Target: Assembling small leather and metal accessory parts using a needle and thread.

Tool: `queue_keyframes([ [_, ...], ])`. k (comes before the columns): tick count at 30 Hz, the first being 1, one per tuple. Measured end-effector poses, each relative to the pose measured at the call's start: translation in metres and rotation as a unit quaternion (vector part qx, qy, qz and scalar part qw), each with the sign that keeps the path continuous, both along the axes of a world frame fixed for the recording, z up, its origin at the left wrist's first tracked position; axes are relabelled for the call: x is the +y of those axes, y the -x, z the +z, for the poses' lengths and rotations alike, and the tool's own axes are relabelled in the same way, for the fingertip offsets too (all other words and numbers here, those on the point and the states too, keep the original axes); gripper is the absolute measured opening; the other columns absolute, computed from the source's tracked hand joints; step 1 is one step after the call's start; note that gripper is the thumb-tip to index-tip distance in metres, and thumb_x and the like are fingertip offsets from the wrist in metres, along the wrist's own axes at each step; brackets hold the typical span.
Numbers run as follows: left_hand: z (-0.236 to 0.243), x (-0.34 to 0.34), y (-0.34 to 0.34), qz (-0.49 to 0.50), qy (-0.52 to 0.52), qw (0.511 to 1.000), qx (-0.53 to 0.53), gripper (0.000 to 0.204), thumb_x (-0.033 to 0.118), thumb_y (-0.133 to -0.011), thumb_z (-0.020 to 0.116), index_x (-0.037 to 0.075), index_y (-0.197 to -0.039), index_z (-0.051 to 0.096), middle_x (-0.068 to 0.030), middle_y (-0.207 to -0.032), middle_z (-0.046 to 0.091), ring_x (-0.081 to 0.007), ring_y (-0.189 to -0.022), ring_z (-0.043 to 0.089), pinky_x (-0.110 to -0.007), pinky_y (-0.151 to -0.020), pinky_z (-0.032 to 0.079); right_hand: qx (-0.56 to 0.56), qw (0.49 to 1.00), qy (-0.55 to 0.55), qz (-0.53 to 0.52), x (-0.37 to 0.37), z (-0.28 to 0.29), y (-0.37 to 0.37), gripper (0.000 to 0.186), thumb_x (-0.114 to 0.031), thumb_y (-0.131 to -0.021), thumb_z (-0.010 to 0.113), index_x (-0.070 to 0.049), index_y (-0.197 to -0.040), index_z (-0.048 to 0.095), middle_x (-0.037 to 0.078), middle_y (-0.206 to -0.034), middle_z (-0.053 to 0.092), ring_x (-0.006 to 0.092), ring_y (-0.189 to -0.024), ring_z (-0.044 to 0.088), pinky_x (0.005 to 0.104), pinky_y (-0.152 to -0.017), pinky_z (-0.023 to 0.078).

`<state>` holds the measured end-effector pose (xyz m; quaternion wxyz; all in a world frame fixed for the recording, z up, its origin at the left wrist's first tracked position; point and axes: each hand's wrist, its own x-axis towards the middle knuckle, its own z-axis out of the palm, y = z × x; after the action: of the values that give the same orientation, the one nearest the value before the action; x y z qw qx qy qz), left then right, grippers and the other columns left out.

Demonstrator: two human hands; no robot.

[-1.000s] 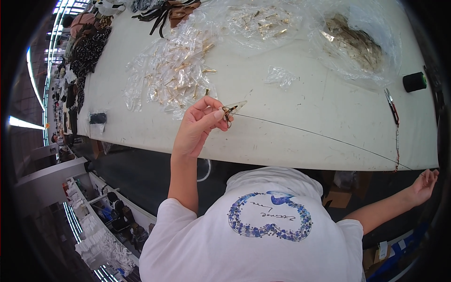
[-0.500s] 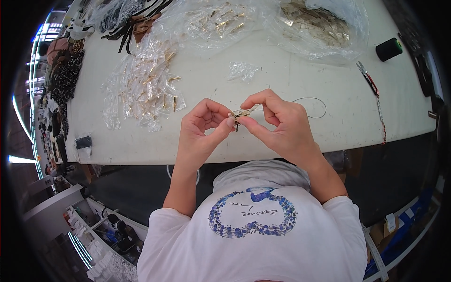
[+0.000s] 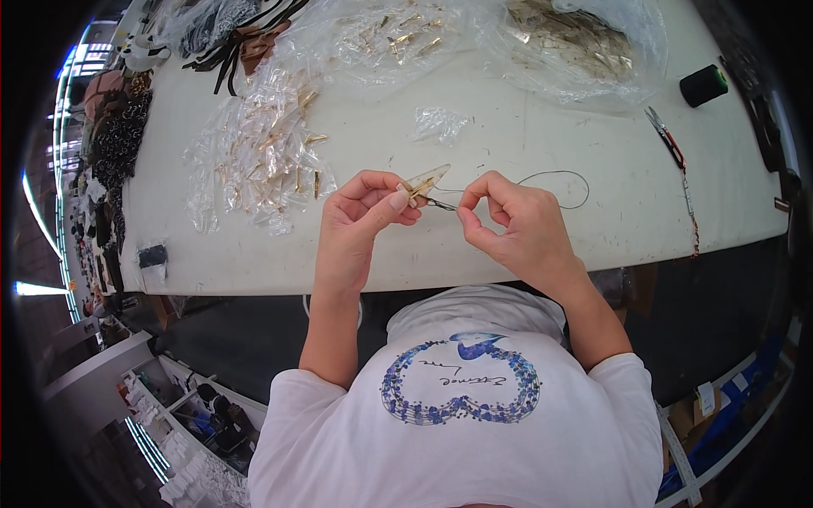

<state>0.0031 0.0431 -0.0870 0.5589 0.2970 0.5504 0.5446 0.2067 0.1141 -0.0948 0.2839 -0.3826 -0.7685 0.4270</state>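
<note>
My left hand (image 3: 364,207) pinches a small gold, pointed metal piece (image 3: 426,181) between thumb and fingers; its tip points up and right. Its exact kind is too small to make out. From it a dark thread (image 3: 444,206) runs across to my right hand (image 3: 508,216), whose thumb and forefinger are pressed together on the thread. Whether a needle is in that pinch is hidden. More of the thread lies in a loose loop on the table beyond the right hand.
Several gold pieces in clear plastic bags (image 3: 269,140) lie piled at left. Larger plastic bags (image 3: 584,51) are at the back. At right are a black thread spool (image 3: 703,86) and red-handled scissors (image 3: 667,140) on a cord. A crumpled clear bag (image 3: 440,125) lies mid-table (image 3: 381,262).
My right hand has drawn away to the right from the metal piece, with dark thread now stretched between the hands. The gold piece has tilted upward in my left fingers.
</note>
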Motion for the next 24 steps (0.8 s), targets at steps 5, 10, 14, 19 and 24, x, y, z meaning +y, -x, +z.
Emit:
queue_keyframes([
  [5, -0.007, 0.001, -0.001, 0.022, 0.018, 0.994, -0.103, 0.012, 0.009, -0.094, 0.061, 0.002, -0.103, 0.06, -0.0133, -0.094, 0.069, -0.0144, -0.077, 0.068, -0.026, -0.075, 0.056, -0.006, 0.999, 0.033, 0.013, 0.002, 0.006, -0.006, 0.011, -0.01, -0.078, 0.069, -0.009, -0.082, 0.059, 0.0, -0.052, 0.037, 0.0129, -0.044, 0.039, 0.0296, -0.045, 0.032],
  [10, -0.008, -0.002, 0.014, 0.052, -0.012, 0.996, -0.073, 0.012, 0.01, -0.095, 0.059, 0.002, -0.103, 0.061, -0.0129, -0.095, 0.069, -0.0125, -0.078, 0.068, -0.025, -0.074, 0.056, 0.031, 0.995, 0.078, -0.054, 0.015, 0.009, -0.038, 0.009, -0.003, -0.08, 0.068, -0.006, -0.083, 0.06, -0.007, -0.057, 0.029, 0.003, -0.052, 0.024, 0.0226, -0.049, 0.021],
  [14, -0.006, -0.007, 0.032, 0.078, -0.022, 0.994, -0.073, 0.012, 0.01, -0.095, 0.058, 0.002, -0.103, 0.061, -0.012, -0.094, 0.068, -0.0115, -0.077, 0.067, -0.024, -0.073, 0.056, 0.113, 0.974, 0.085, -0.179, 0.03, 0.005, -0.087, 0.006, -0.009, -0.095, 0.057, -0.005, -0.092, 0.06, -0.011, -0.061, 0.03, 0.0006, -0.055, 0.022, 0.02, -0.049, 0.019],
  [19, -0.001, -0.012, 0.045, 0.097, -0.038, 0.988, -0.112, 0.012, 0.012, -0.094, 0.061, 0.003, -0.103, 0.062, -0.0128, -0.094, 0.07, -0.0122, -0.075, 0.067, -0.024, -0.072, 0.056, 0.127, 0.901, 0.02, -0.415, 0.041, 0.015, -0.179, 0.025, -0.017, -0.104, 0.044, -0.006, -0.112, 0.064, -0.011, -0.064, 0.028, -0.002, -0.052, 0.019, 0.0182, -0.045, 0.013],
  [24, 0.002, -0.032, 0.059, 0.115, -0.054, 0.976, -0.178, 0.014, 0.012, -0.094, 0.061, 0.004, -0.106, 0.061, -0.0104, -0.092, 0.069, -0.0115, -0.075, 0.066, -0.024, -0.072, 0.056, 0.205, 0.846, -0.081, -0.486, 0.032, 0.021, -0.267, 0.03, -0.01, -0.104, 0.042, 0.002, -0.126, 0.058, -0.007, -0.067, 0.028, 0.0012, -0.053, 0.019, 0.0186, -0.043, 0.018],
])
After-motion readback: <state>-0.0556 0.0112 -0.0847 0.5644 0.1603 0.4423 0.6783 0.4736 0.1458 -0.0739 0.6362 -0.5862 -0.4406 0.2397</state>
